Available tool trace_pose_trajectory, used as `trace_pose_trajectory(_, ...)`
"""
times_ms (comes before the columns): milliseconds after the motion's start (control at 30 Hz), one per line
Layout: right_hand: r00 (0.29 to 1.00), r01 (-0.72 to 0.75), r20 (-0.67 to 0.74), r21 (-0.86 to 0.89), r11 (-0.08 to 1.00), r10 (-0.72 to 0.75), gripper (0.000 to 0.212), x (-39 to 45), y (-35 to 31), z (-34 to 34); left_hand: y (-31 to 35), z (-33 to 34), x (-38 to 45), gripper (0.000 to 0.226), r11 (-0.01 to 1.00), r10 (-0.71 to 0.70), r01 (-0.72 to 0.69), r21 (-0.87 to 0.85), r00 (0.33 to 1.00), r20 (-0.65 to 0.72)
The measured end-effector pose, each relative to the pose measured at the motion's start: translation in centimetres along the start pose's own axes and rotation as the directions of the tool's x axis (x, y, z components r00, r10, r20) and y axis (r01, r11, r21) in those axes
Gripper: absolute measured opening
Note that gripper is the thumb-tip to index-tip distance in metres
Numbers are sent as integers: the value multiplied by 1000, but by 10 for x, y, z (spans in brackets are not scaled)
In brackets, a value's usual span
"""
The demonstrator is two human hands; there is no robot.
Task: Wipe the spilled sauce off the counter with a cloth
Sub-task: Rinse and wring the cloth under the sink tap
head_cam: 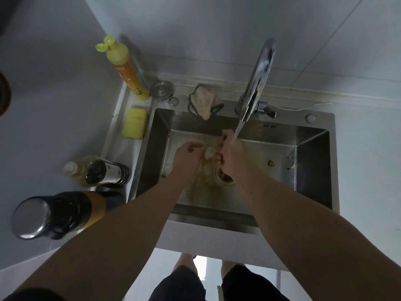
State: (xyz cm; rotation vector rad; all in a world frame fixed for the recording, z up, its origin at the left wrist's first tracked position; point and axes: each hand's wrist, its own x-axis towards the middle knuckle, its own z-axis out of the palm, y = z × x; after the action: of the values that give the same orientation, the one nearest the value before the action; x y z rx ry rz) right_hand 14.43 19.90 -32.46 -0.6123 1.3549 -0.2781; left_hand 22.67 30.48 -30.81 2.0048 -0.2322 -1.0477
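Observation:
Over the steel sink (312, 170), my left hand (186, 159) and my right hand (231, 155) both grip a small wet cloth (210, 151), bunched between them and stained brown. Water runs from the chrome tap (258, 83) onto my right hand and the cloth. Brownish water spreads over the sink floor toward the drain (223, 177). Most of the cloth is hidden by my fingers.
A second rag (204, 101) hangs on the sink's back rim. A yellow sponge (134, 122) and a yellow detergent bottle (128, 70) stand at the left rim. Two sauce bottles (99, 170) (58, 213) stand on the grey counter (54, 127) at left. Food scraps (271, 163) lie in the sink.

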Motion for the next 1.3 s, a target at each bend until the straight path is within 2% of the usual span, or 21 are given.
trace_pose_trajectory(67, 995, -56, 88, 52, 997, 51, 26, 5, -1, -12, 4, 6, -3, 24, 1000, -1, 4, -31, 995, 95)
trace_pose_trajectory(167, 977, -24, 210, 2, 1000, 23, 23, 8, 2, -33, 11, 19, -5, 30, 1000, -5, 12, -28, 975, 224)
trace_pose_trajectory(233, 984, 18, 181, -119, 993, 4, 15, -9, -6, -43, 15, 27, -3, 37, 999, -5, 13, -34, 971, 240)
trace_pose_trajectory(300, 987, 81, 158, -233, 969, -44, 9, -7, -8, -58, 21, 33, -2, 29, 1000, 22, -25, 11, 976, 218)
trace_pose_trajectory(367, 988, 122, 127, -326, 937, -85, 23, -3, -10, -68, 24, 35, 1, 23, 1000, 3, -5, 12, 981, 192)
trace_pose_trajectory(433, 990, 130, 100, -321, 938, -102, 32, -1, -13, -75, 28, 38, 0, 33, 997, -60, 67, -34, 982, 181)
trace_pose_trajectory(500, 987, 153, 99, -284, 946, -130, 29, -1, -16, -77, 28, 41, 2, 39, 980, -131, 156, -127, 974, 185)
trace_pose_trajectory(600, 983, 154, 136, -214, 965, -127, 24, 0, -19, -75, 33, 45, -4, 34, 915, -151, 230, -331, 957, 247)
trace_pose_trajectory(667, 975, 131, 201, -196, 972, -91, 23, 0, -19, -72, 34, 45, -7, 33, 911, -117, 218, -351, 951, 286)
trace_pose_trajectory(767, 971, 160, 221, -316, 935, -91, 19, -1, -14, -68, 34, 42, -7, 26, 908, -110, 227, -351, 940, 324)
trace_pose_trajectory(833, 977, 212, 129, -454, 866, -171, 32, 4, -12, -67, 34, 41, -5, 23, 903, -120, 244, -354, 934, 337)
trace_pose_trajectory(900, 976, 195, 32, -554, 809, -213, 56, 10, -13, -67, 34, 38, -3, 21, 915, -116, 230, -332, 937, 329)
trace_pose_trajectory(933, 982, 163, 11, -539, 826, -187, 59, 11, -15, -67, 34, 38, -2, 21, 928, -108, 211, -307, 941, 321)
trace_pose_trajectory(967, 992, 120, 11, -446, 887, -129, 51, 10, -17, -66, 32, 36, 1, 20, 941, -103, 192, -278, 946, 307)
trace_pose_trajectory(1033, 999, 16, 49, -177, 984, -7, 31, 5, -23, -64, 31, 35, 6, 19, 962, -103, 167, -216, 955, 278)
trace_pose_trajectory(1100, 990, -57, 129, 10, 998, 55, 27, 0, -27, -62, 30, 36, 11, 22, 974, -98, 141, -174, 966, 239)
trace_pose_trajectory(1167, 987, -38, 160, 31, 999, 33, 31, -1, -26, -57, 32, 39, 13, 26, 965, -115, 158, -211, 972, 205)
trace_pose_trajectory(1200, 988, 7, 155, 5, 1000, -7, 27, -3, -27, -53, 33, 41, 13, 28, 936, -144, 204, -287, 966, 215)
trace_pose_trajectory(1233, 984, 53, 169, -34, 998, -47, 22, -7, -29, -50, 35, 43, 11, 31, 883, -194, 278, -377, 950, 246)
trace_pose_trajectory(1300, 966, 140, 239, -156, 978, -100, 30, -14, -28, -49, 41, 46, 4, 37, 742, -271, 428, -516, 896, 353)
